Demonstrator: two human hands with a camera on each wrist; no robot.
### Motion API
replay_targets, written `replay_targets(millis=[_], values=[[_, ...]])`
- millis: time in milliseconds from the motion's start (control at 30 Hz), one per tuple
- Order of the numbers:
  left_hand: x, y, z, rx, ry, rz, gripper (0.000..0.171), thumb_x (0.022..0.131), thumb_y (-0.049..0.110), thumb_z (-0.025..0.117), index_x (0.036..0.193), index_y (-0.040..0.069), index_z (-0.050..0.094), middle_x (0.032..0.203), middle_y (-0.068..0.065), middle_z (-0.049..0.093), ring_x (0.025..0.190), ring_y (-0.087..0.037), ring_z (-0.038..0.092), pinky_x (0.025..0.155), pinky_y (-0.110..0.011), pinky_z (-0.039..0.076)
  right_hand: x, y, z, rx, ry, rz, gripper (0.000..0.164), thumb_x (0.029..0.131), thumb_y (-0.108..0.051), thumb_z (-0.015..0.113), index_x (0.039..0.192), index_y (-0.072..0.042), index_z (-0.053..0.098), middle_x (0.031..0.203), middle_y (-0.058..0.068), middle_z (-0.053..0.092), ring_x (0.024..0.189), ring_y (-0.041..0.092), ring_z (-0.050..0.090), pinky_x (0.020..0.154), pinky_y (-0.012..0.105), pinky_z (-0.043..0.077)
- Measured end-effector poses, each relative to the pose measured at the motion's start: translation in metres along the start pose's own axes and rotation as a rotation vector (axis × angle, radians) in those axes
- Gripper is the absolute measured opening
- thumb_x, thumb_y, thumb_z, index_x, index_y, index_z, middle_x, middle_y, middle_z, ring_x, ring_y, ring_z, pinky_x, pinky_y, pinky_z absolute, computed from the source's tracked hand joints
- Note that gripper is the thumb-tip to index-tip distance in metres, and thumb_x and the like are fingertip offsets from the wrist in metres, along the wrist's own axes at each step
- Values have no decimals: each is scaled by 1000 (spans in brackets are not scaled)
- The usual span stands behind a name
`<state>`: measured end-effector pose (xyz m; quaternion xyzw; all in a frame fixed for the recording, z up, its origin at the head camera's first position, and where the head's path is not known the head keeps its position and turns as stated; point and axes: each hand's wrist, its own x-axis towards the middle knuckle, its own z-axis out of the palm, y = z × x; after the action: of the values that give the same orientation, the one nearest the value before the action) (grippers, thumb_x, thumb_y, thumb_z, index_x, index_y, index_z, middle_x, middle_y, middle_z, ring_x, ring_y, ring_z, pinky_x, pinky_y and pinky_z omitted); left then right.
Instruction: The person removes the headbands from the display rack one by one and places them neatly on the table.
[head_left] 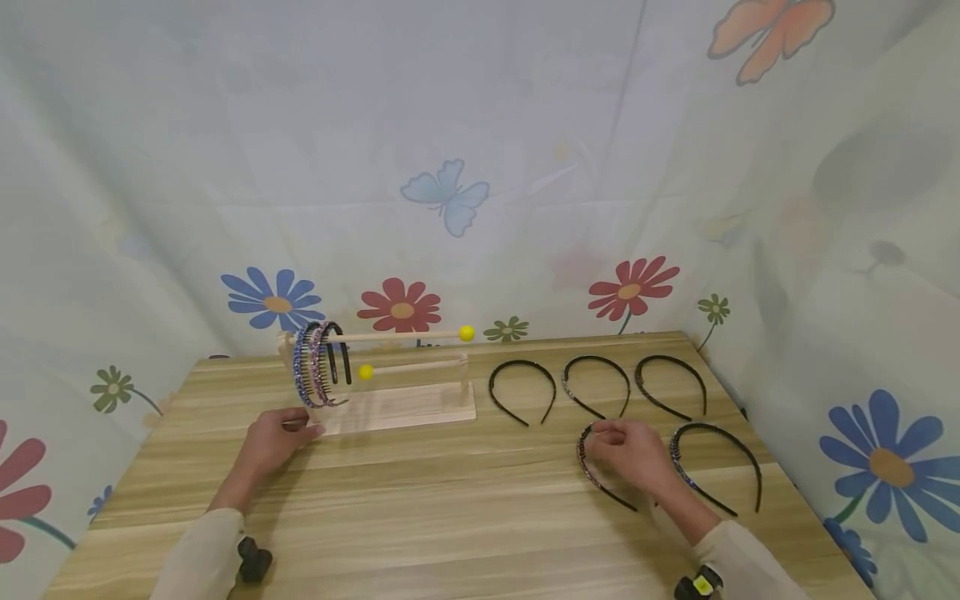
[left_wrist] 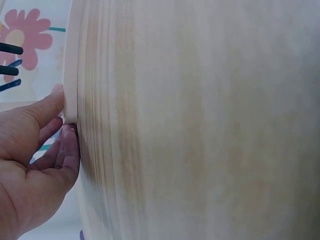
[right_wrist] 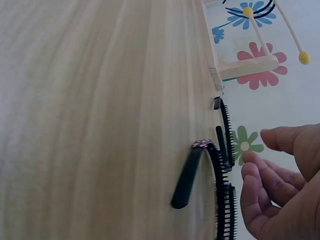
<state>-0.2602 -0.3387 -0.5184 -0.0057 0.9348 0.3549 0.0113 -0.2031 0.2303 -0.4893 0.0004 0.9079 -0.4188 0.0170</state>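
A wooden headband stand [head_left: 405,408] with two yellow-tipped rods stands at the back left of the table. On its upper rod hang a blue beaded headband [head_left: 300,367] and a pink one [head_left: 318,367]. My left hand [head_left: 273,446] grips the base's near left corner, thumb on top and fingers against its end, as the left wrist view shows. On the right, my right hand [head_left: 633,454] hovers over a dark headband with pinkish beads [head_left: 588,472]. The right wrist view shows thumb and fingers apart, with nothing between them and this headband [right_wrist: 187,177] lower down on the table.
Behind the right hand lie a black headband [head_left: 522,363], one with light beads [head_left: 598,359] and another dark one [head_left: 671,358]. A blue-beaded headband [head_left: 716,427] lies to its right. A flower-printed cloth [head_left: 525,250] hangs behind the wood-grain table [head_left: 420,525].
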Motion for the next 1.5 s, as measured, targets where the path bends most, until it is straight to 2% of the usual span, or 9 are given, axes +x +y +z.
replay_targets(millis=[233, 333, 533, 733, 967, 1167, 1333, 1500], values=[[0, -2, 0, 12, 2, 14, 57, 97, 34, 73, 131, -10, 63, 123, -28, 69, 111, -42, 68, 89, -52, 57, 8, -22, -2, 73, 3, -166, 36, 95, -33, 75, 123, -9, 73, 108, 1, 75, 97, 17, 69, 78, 30, 58], [0, -2, 0, 11, 3, 17, 56, 97, 34, 73, 131, -10, 63, 123, -28, 69, 111, -42, 68, 89, -53, 57, 13, -38, -1, 97, 11, -249, 33, 95, -33, 76, 121, -14, 73, 107, -1, 75, 94, 15, 69, 78, 28, 58], [0, -2, 0, 8, 5, 12, 57, 97, 34, 73, 131, -10, 62, 124, -28, 68, 112, -42, 68, 91, -53, 57, 25, -73, 9, 121, 43, -394, 29, 93, -31, 78, 116, -14, 76, 107, 0, 76, 91, 13, 70, 77, 27, 58], [1, -1, 1, 4, 9, 6, 55, 97, 33, 73, 131, -9, 63, 124, -27, 68, 112, -42, 68, 91, -53, 57, 34, -110, 24, 191, 11, -445, 31, 93, -32, 77, 119, -15, 75, 114, 4, 76, 94, 15, 71, 80, 30, 60], [0, 2, 0, 3, 14, 12, 53, 97, 30, 73, 131, -9, 63, 123, -28, 69, 112, -43, 68, 91, -54, 56, 44, -148, 49, 237, -3, -525, 30, 93, -31, 78, 119, -17, 76, 111, 0, 76, 94, 14, 71, 79, 29, 60], [-1, 2, -1, 2, 12, -1, 55, 96, 32, 74, 130, -10, 63, 123, -28, 68, 111, -43, 68, 91, -54, 56, 50, -175, 73, 287, -53, -548, 33, 93, -30, 77, 123, -16, 75, 116, -2, 75, 96, 11, 70, 81, 29, 60], [0, 0, 0, -6, 13, 14, 56, 96, 34, 74, 130, -9, 64, 123, -27, 69, 111, -42, 69, 92, -54, 56, 54, -196, 94, 323, -81, -581, 36, 93, -33, 78, 124, -15, 74, 118, -1, 74, 97, 10, 70, 83, 27, 59], [1, -2, 2, -17, 20, 16, 56, 96, 34, 74, 130, -8, 64, 123, -26, 69, 111, -40, 69, 92, -52, 57, 57, -214, 116, 342, -119, -583, 38, 92, -35, 78, 125, -16, 73, 118, -1, 73, 95, 8, 70, 78, 25, 59]])
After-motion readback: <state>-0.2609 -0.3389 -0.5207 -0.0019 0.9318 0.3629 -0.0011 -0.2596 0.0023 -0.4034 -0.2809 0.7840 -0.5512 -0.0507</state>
